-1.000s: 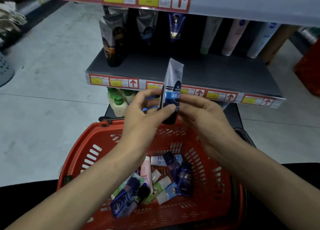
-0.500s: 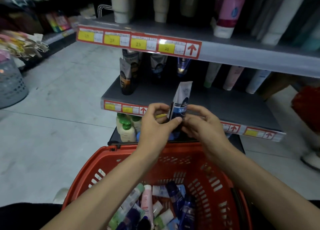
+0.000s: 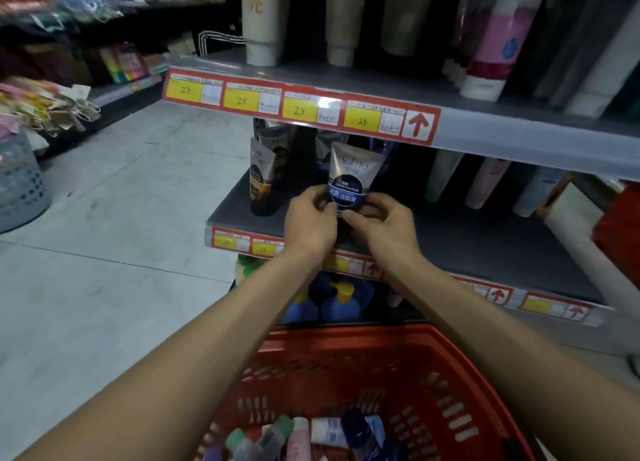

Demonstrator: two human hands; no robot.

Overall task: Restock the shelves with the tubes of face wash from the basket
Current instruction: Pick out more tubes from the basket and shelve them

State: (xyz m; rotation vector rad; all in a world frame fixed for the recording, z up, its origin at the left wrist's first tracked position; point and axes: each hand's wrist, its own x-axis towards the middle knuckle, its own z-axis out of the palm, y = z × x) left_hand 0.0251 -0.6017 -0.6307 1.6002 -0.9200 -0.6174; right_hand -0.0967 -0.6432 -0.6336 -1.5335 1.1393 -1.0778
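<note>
The face wash tube you are holding is the only one in your hands: silver above, with a dark blue label band below. It stands nearly upright. Its long axis runs top to bottom, the flat crimped end is up, and the printed front faces you. The cap end is hidden behind your hands, so you cannot tell whether it touches the deck. The tube is over the front part of the middle shelf, just right of a dark tube with an orange band and well left of three pale tubes standing at the back. Both your hands are on it. Your left hand has its fingers curled and pinches the left edge at the label band. Your right hand is curled round the lower right side, with its fingertips meeting the left hand below the label. So the tube's lower part sits between the two sets of fingers, and its upper half rises free above them. Below your forearms is one red basket with at least five loose tubes lying in it: two green-capped, one pink, one white and one dark blue, all partly cut off by the frame edge. Four yellow price tags line the rail of the shelf above.
</note>
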